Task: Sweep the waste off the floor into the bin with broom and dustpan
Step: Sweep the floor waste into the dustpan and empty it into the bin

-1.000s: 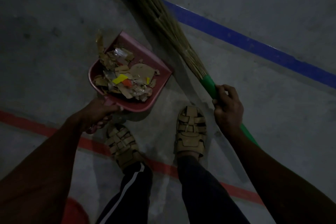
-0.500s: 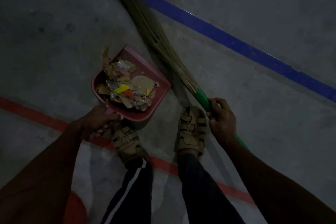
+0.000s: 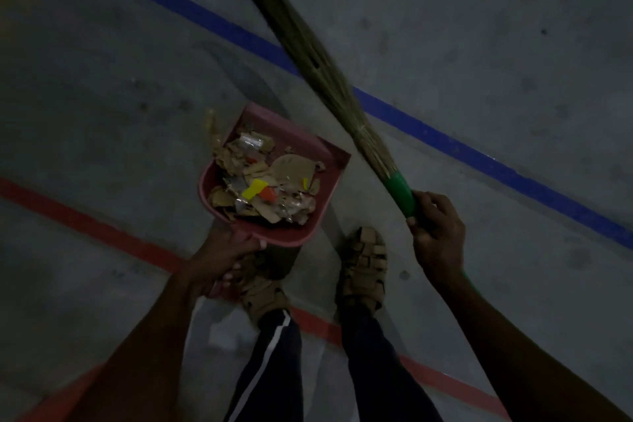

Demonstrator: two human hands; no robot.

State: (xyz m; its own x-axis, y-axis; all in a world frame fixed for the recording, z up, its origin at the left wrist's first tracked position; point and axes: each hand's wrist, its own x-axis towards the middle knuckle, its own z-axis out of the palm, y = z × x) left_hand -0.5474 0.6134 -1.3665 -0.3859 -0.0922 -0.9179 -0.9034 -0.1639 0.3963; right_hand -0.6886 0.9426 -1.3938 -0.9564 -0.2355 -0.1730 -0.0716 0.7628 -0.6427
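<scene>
The left hand (image 3: 222,257) grips the handle of the pink dustpan (image 3: 329,161), held level above the floor (image 3: 102,96) just ahead of the feet, with the waste (image 3: 267,185) heaped inside it. The right hand (image 3: 436,233) curls round the green handle of the broom (image 3: 318,68), whose long axis runs up and left over the blue line (image 3: 479,154). No bin shows, so which way the pan must travel cannot be told.

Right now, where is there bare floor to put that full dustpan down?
Bare floor lies left of the dustpan, between the blue line and red line, and right beyond the broom. It is crowded near the sandals and both hands.
</scene>
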